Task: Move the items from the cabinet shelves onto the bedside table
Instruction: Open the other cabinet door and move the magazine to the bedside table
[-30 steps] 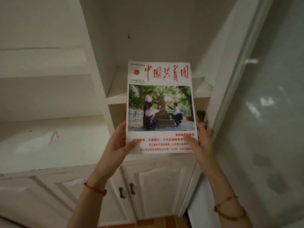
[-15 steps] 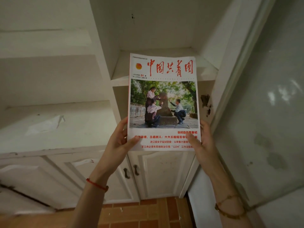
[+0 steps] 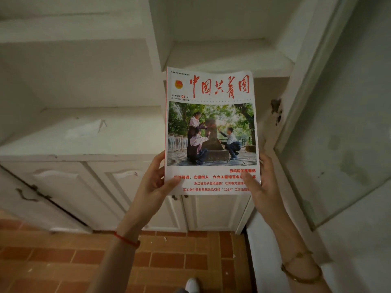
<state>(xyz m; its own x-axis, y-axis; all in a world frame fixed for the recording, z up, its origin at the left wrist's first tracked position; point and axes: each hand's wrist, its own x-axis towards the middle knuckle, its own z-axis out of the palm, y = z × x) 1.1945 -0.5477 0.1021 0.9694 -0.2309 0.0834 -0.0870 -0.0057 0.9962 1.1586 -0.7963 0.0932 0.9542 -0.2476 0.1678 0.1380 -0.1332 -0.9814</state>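
Note:
A white magazine (image 3: 211,127) with red Chinese title letters and a cover photo of people at a stone marker is held upright in front of the white cabinet (image 3: 118,132). My left hand (image 3: 154,185) grips its lower left corner, thumb on the cover. My right hand (image 3: 262,182) grips the lower right corner the same way. The narrow cabinet shelf (image 3: 228,60) behind the magazine shows nothing on it. No bedside table is in view.
The cabinet's wide ledge (image 3: 84,134) carries a torn bit of paper. Lower doors with dark handles (image 3: 31,193) stand below, the left one ajar. A glass door (image 3: 338,123) hangs open on the right. Red brick floor (image 3: 169,261) lies underfoot.
The magazine has come away from the shelf, toward me and lower against the cabinet. My view has tilted down, so the floor and lower doors show more.

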